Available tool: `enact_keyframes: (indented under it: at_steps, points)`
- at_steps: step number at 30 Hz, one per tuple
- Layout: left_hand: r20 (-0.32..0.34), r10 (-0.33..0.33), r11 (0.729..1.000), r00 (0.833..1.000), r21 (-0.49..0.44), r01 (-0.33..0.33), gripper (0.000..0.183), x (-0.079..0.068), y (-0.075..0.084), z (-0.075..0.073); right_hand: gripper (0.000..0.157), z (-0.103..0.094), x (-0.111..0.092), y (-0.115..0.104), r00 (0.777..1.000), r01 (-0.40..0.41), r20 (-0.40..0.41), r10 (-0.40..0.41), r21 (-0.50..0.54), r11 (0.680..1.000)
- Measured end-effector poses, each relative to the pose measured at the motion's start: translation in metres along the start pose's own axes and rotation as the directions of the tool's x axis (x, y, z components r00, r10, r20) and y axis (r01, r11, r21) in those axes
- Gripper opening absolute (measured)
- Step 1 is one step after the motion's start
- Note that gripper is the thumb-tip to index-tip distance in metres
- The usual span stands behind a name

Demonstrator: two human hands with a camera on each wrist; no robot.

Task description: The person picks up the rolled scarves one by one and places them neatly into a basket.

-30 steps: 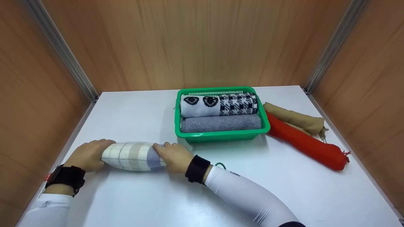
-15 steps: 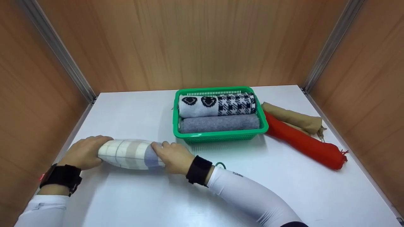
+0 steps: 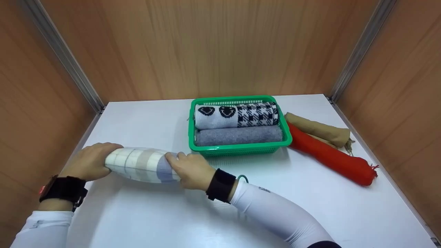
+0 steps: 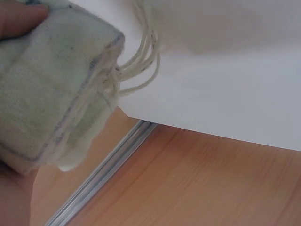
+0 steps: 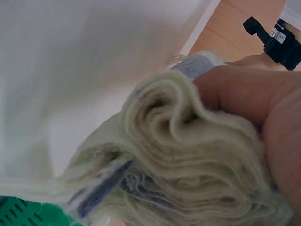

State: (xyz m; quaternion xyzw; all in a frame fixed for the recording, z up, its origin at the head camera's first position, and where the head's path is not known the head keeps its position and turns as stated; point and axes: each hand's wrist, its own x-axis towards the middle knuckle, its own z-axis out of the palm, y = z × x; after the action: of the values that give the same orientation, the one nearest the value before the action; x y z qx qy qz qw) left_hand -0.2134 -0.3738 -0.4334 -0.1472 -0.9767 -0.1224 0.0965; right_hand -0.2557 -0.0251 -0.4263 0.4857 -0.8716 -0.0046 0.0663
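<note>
A rolled plaid scarf in cream, beige and lavender is held between both hands over the left of the table. My left hand grips its left end, and my right hand grips the lavender right end. In the left wrist view, fringe strands hang from the folded edge of the scarf. The right wrist view shows the layered coils at the other end of the scarf, with the thumb pressed against them. The fingers beneath the roll are mostly hidden.
At the back middle, a green basket holds a grey rolled scarf and a black-and-white patterned one. Right of it lie a red rolled scarf and a tan one. Wooden panels enclose the white table.
Both hands have raised the plaid scarf slightly, moving it a little away from me and to the left. The view has shifted slightly; the basket and the other scarves stay put.
</note>
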Motion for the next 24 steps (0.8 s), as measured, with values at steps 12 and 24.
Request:
enact_keyframes:
  at_steps: [12,24]
  points:
    - [0.024,-0.030,0.999,0.999,-0.017,0.030,0.048,0.007,0.012,-0.018,0.077,-0.022,-0.011,0.004,1.000,0.015,-0.017,-0.015,0.018,1.000]
    - [0.005,-0.038,0.999,0.999,0.002,0.038,0.050,0.016,0.024,-0.036,0.074,-0.043,-0.020,0.012,0.998,0.016,-0.055,-0.013,0.040,0.999]
